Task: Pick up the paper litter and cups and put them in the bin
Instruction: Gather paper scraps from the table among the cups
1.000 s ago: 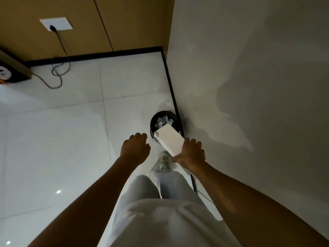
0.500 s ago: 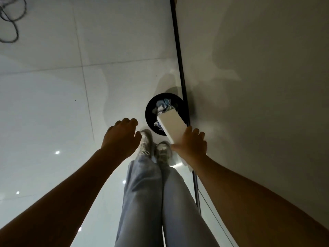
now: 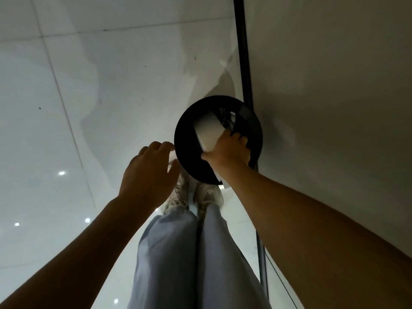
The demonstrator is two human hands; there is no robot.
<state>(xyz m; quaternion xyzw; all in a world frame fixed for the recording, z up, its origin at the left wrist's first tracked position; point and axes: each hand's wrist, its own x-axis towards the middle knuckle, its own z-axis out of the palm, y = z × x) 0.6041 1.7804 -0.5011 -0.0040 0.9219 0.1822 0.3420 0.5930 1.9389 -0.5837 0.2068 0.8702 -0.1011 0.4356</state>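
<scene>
Item: white paper carton [image 3: 208, 130], held over the mouth of the black bin [image 3: 185, 141] by the wall. Right hand [image 3: 227, 150] fingers clamped on its near end. Left hand [image 3: 149, 175] loosely curled, holding nothing. Handling, judged: light, crushable; grip across flat sides.

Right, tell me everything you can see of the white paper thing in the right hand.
The white paper piece is a flat, stiff-looking rectangle, plain white, with no print showing. It looks like folded paper or thin card; which one cannot be told. The right hand grips its near end, with a small white corner poking out below the wrist. Its far end tilts down into the mouth of the round black bin, beside some crumpled litter already inside. The left hand does not touch it.
</scene>
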